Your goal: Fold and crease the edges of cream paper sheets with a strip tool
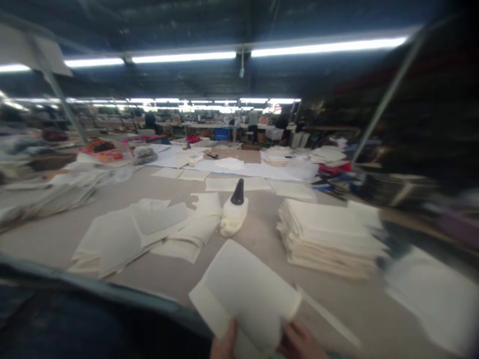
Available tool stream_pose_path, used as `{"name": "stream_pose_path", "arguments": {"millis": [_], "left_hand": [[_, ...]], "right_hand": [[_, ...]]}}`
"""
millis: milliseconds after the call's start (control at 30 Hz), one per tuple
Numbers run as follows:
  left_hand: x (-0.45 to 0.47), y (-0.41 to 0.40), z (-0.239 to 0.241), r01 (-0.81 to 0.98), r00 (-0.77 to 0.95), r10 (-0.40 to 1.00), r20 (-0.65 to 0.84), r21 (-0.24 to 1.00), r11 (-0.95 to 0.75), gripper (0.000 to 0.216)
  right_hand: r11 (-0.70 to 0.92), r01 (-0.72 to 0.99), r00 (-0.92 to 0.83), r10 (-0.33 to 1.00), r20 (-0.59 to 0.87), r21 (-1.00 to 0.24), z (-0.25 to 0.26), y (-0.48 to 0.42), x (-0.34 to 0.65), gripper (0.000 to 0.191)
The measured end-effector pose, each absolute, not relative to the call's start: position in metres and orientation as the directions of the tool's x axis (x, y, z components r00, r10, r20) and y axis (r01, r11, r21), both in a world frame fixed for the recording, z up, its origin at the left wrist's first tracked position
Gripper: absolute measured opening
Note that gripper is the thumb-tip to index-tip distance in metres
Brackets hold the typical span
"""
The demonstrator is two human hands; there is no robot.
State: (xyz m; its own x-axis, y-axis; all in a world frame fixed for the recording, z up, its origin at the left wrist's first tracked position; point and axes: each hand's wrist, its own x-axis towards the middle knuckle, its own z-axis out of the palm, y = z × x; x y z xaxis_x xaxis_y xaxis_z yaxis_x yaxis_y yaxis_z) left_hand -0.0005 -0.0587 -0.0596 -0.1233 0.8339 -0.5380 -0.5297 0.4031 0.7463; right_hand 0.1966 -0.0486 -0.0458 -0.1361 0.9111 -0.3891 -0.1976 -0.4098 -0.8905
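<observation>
1. Left hand (224, 344) and right hand (299, 343) each grip the flat cream fabric pieces (245, 291) at the tabletop's (262, 234) near edge.
2. A square-cut stack of cream pieces (329, 237) lies beyond, toward the right edge.

Two hands at the bottom edge, left hand (224, 344) and right hand (301, 344); one bottle (234, 213) with a black cap; one tall stack of sheets (329, 237).
</observation>
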Motion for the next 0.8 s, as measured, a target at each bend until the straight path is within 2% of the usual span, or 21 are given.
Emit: {"name": "stream_pose_path", "arguments": {"millis": [67,100,133,200,233,267,333,400,433,500,567,700,800], "left_hand": [[0.005,-0.076,-0.059,-0.581,-0.098,0.881,-0.463,0.745,0.327,0.085],[0.006,-0.084,-0.057,-0.565,-0.051,0.893,-0.448,0.75,0.344,0.082],[0.004,-0.092,-0.054,-0.504,0.036,0.886,-0.463,0.757,0.416,0.079],[-0.003,-0.105,-0.046,-0.217,0.289,0.779,-0.557,0.754,0.62,0.074],[-0.008,-0.11,-0.041,-0.034,0.406,0.699,-0.588,0.755,0.655,0.072],[-0.013,-0.113,-0.035,0.13,0.499,0.633,-0.592,0.773,0.621,0.069],[-0.022,-0.111,-0.025,0.332,0.595,0.615,-0.517,0.856,0.397,0.054],[-0.03,-0.098,-0.016,0.426,0.593,0.732,-0.336,0.902,0.069,0.041],[-0.032,-0.088,-0.013,0.47,0.566,0.794,-0.22,0.878,-0.093,0.038],[-0.035,-0.063,-0.012,0.568,0.505,0.863,0.011,0.749,-0.342,0.04],[-0.035,-0.036,-0.016,0.674,0.49,0.863,0.123,0.574,-0.465,0.045],[-0.03,-0.004,-0.029,0.831,0.519,0.855,0.018,0.225,-0.509,0.056],[-0.03,-0.001,-0.038,0.838,0.541,0.841,-0.024,0.104,-0.536,0.058]], "right_hand": [[-0.349,-0.222,-0.033,0.936,-0.35,-0.911,-0.037,-0.052,0.192,0.042],[-0.294,-0.16,0.023,0.953,-0.301,-0.942,-0.031,-0.05,0.193,0.04],[-0.24,-0.018,0.061,0.969,-0.241,-0.97,-0.026,-0.045,0.196,0.037],[-0.16,0.341,0.107,0.986,-0.131,-0.926,-0.019,-0.032,0.203,0.026],[-0.174,0.482,0.128,0.984,-0.128,-0.859,-0.018,-0.025,0.207,0.024],[-0.198,0.555,0.154,0.979,-0.134,-0.808,-0.017,-0.019,0.21,0.021],[-0.255,0.631,0.204,0.966,-0.16,-0.733,-0.019,-0.008,0.213,0.016],[-0.275,0.668,0.231,0.96,-0.158,-0.692,-0.021,-0.003,0.213,0.015],[-0.275,0.69,0.238,0.96,-0.149,-0.67,-0.021,0.0,0.213,0.015],[-0.272,0.73,0.248,0.96,-0.128,-0.627,-0.021,0.003,0.213,0.016],[-0.278,0.766,0.26,0.959,-0.117,-0.579,-0.02,0.007,0.213,0.018],[-0.286,0.822,0.268,0.957,-0.108,-0.492,-0.016,0.014,0.213,0.022],[-0.261,0.858,0.247,0.965,-0.09,-0.443,-0.011,0.01,0.214,0.025]]}}
